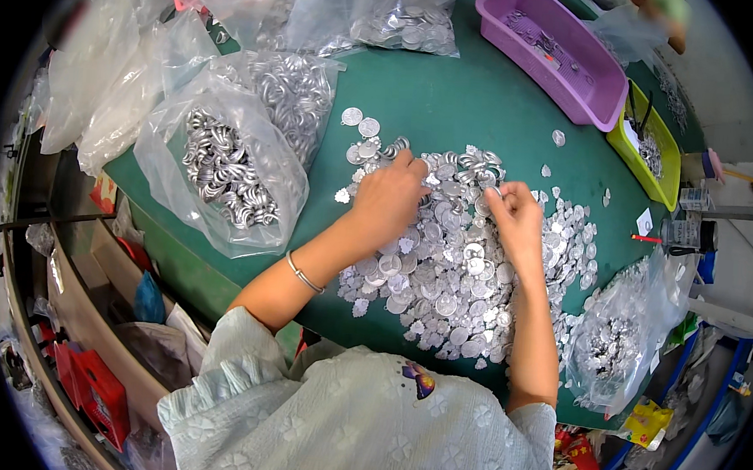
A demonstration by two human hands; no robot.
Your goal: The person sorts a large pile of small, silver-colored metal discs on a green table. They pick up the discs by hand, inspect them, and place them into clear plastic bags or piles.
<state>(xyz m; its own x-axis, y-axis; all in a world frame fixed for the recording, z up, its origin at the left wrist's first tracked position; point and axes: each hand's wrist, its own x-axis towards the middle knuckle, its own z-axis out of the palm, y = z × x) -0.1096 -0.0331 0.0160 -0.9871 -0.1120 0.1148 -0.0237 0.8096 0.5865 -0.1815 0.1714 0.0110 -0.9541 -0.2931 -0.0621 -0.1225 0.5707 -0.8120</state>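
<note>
A wide heap of silver coin-like discs and leaf-shaped charms [445, 304] covers the middle of the green table. My left hand [389, 200], a bangle on its wrist, lies at the heap's upper left with fingers curled down; what they hold is hidden. My right hand [519, 222] is over the heap's upper right, thumb and forefinger pinched on a small silver piece [495, 191] whose shape is partly covered. Between and just beyond my hands lie some curved silver rings [480, 162]. A few discs [367, 128] are apart at the far left of the heap.
An open plastic bag of silver rings [225, 170] stands to the left, more filled bags [406, 26] behind. At the far right are a purple basket [559, 61] and a yellow-green basket [670, 158]. Another bag of charms [616, 340] sits at the near right edge.
</note>
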